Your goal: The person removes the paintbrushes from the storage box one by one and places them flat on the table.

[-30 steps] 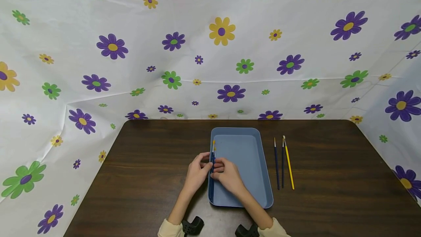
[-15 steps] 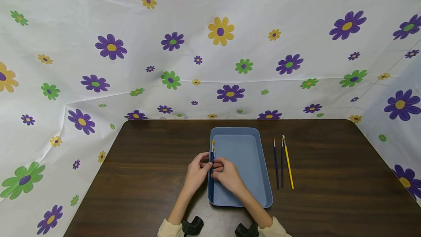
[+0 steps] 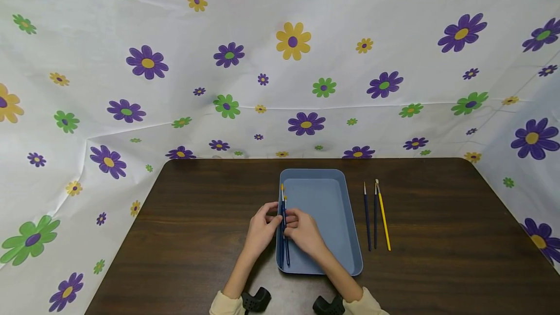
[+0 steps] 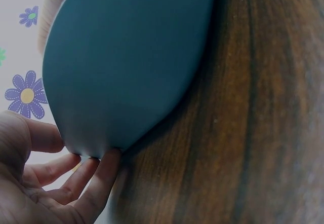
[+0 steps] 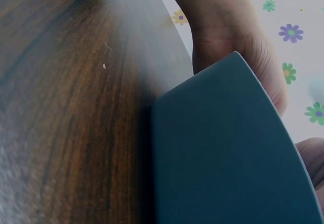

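Observation:
A blue-grey tray (image 3: 321,237) lies on the table, with two dark blue paintbrushes with yellowish tips along its left side. My left hand (image 3: 261,227) grips the tray's left rim, its thumb over the edge; in the left wrist view the fingertips (image 4: 109,158) press the outer wall. My right hand (image 3: 305,235) reaches over the tray and pinches one paintbrush (image 3: 287,254), whose handle slants a little to the right. The other paintbrush (image 3: 282,254) lies against the left wall. In the right wrist view the tray wall hides most of the right hand.
To the right of the tray, two dark blue paintbrushes (image 3: 367,220) and a yellow-handled paintbrush (image 3: 385,220) lie on the brown wooden table (image 3: 437,218). A flowered white sheet (image 3: 258,23) hangs behind the table and at its sides.
The handle end of the paintbrush in my right hand has swung right, away from the other brush. My left hand stays at the rim.

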The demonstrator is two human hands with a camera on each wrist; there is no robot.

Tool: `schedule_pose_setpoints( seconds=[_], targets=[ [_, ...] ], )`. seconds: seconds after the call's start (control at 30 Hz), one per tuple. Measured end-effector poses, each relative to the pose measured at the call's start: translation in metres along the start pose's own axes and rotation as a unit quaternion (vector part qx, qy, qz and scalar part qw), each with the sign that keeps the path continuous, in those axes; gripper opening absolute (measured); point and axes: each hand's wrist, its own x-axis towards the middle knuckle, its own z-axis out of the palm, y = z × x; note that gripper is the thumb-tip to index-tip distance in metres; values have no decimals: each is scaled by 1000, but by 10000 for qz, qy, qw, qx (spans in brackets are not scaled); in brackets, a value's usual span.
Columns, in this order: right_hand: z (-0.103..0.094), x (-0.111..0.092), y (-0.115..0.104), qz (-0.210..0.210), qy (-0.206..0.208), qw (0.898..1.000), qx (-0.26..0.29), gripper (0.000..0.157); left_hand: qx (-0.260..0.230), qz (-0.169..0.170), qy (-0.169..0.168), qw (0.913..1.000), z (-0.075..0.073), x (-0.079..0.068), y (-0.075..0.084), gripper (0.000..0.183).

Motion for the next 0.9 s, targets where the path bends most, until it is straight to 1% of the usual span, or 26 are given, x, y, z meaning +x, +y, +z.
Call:
schedule_pose_setpoints(
  seconds=[0.33, 0.6, 0.73, 0.9],
  targets=[
    [0, 1, 1, 15, 72, 10000, -3, 48, 90, 131, -71, 9998, -1, 1, -2, 34],
    [1, 1, 1, 72, 43, 9991, 422, 46, 139, 61, -105, 9998, -1, 1, -2, 33],
    [0, 0, -1, 111, 77, 9987, 501, 46, 162, 22, -127, 9998, -2, 1, -1, 34],
    [-1, -1, -4, 104, 119, 9982, 583, 46, -26, -44, -207, 9998, -4, 0, 1, 36]
  ],
)
